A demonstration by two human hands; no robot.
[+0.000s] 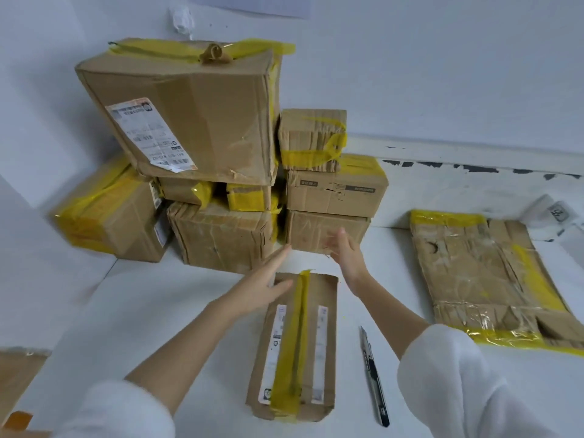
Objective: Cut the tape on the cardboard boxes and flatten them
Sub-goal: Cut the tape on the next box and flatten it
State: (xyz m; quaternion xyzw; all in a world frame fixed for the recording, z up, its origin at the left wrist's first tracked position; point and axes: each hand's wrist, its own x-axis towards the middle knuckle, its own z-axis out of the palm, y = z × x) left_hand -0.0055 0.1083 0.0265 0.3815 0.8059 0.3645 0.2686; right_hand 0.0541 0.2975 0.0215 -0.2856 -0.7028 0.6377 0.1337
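Roughly, stack: taped cardboard boxes piled far left, light and crushable by the look.
Flattened sheet: lies at right, stiff, done.
Flat box: near centre, slit yellow tape; thin, bendy.
Target box: bottom right of stack; likely light, best taken by both side walls.
Left hand: fingers straight, empty, reaching.
Right hand: fingers spread, empty, at target box.
Knife: lies untouched, near right.

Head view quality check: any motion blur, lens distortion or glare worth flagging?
Head view: right hand smeared by motion blur, left hand slightly soft; wide-angle lens bows the table edge; clear tape on the flattened box glints; lighting even, shadows faint.
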